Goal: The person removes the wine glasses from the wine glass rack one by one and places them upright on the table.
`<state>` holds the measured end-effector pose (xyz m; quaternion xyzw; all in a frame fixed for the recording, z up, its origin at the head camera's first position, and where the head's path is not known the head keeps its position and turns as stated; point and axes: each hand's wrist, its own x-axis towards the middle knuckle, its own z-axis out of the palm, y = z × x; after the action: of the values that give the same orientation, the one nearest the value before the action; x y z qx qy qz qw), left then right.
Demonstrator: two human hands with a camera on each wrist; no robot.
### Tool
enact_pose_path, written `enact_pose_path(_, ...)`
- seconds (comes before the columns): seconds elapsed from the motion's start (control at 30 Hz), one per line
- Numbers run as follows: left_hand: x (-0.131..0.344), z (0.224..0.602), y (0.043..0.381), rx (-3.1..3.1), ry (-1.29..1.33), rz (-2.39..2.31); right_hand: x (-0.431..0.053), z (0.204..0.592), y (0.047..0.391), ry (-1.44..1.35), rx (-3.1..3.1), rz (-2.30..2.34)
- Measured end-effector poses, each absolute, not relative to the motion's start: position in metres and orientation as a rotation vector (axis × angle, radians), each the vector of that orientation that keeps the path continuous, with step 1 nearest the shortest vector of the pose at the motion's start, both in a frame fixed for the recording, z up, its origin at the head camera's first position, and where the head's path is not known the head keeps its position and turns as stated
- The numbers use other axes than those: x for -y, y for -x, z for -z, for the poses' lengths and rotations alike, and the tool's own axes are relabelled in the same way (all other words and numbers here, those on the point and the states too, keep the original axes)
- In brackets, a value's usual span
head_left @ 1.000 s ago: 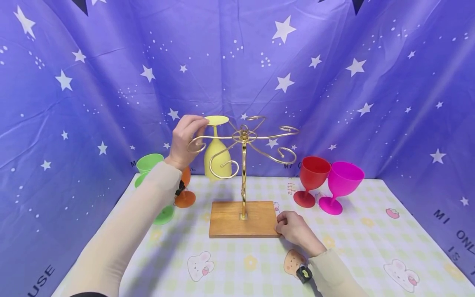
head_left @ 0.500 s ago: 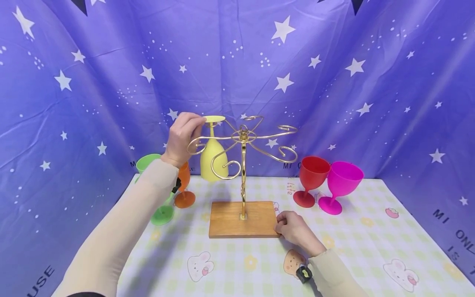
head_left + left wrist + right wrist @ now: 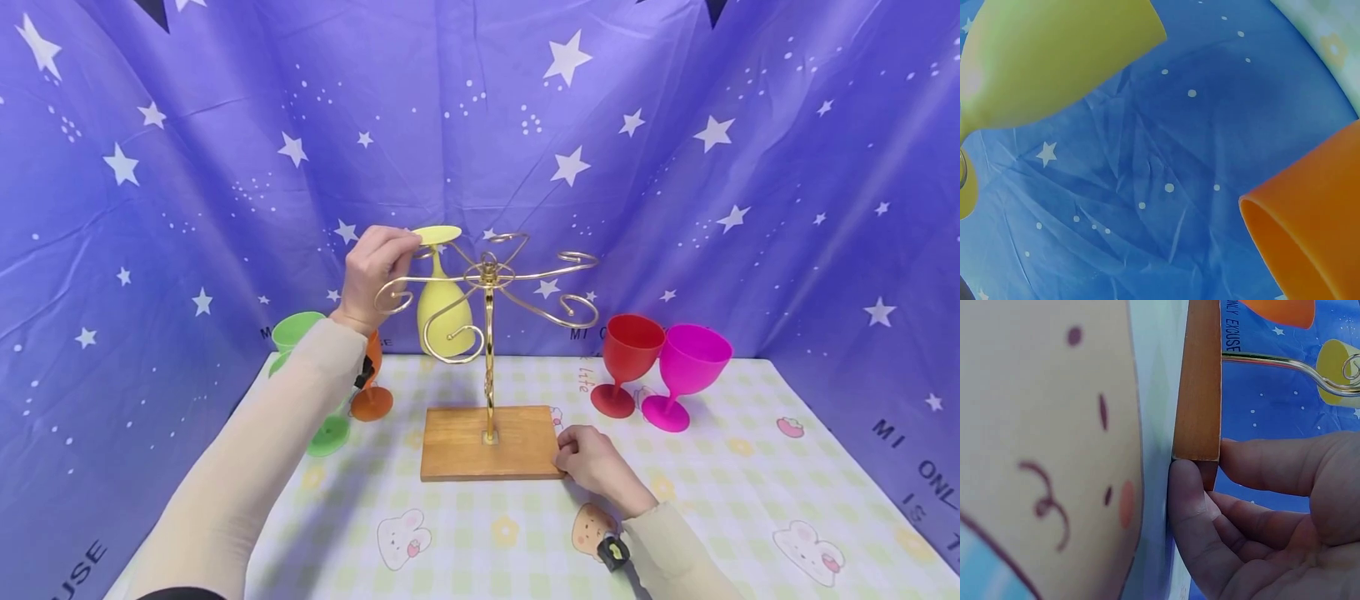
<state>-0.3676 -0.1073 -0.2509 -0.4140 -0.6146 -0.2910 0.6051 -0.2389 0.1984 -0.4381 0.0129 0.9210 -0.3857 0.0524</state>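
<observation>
My left hand [image 3: 377, 273] pinches the foot of a yellow goblet [image 3: 444, 315], which hangs upside down at the rear left arm of a gold wire glass rack [image 3: 490, 358]. The goblet's stem is close to that arm's curled end. In the left wrist view the yellow bowl [image 3: 1054, 56] fills the upper left, and the hand itself is out of sight there. My right hand [image 3: 600, 468] grips the near right corner of the rack's wooden base [image 3: 457, 446]. In the right wrist view, thumb and fingers close on the base's corner [image 3: 1200, 412] from both faces.
An orange goblet [image 3: 372, 403] and a green goblet [image 3: 327, 437] stand at the left, partly behind my left arm. Red [image 3: 632, 350] and magenta [image 3: 693, 362] goblets stand upright at the right. A checked cloth [image 3: 720, 517] covers the table; a starry curtain [image 3: 480, 125] surrounds it.
My left hand first shifted the yellow goblet slightly left and down, then back right and a little up, its foot tilting. The right hand has stayed on the base.
</observation>
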Motion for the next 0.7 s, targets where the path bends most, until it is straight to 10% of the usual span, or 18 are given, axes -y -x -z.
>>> enact_pose_path(0.7, 0.106, 0.255, 0.354, 1.389, 0.921, 0.761, -0.199, 0.435, 0.236, -0.021, -2.825, 1.164)
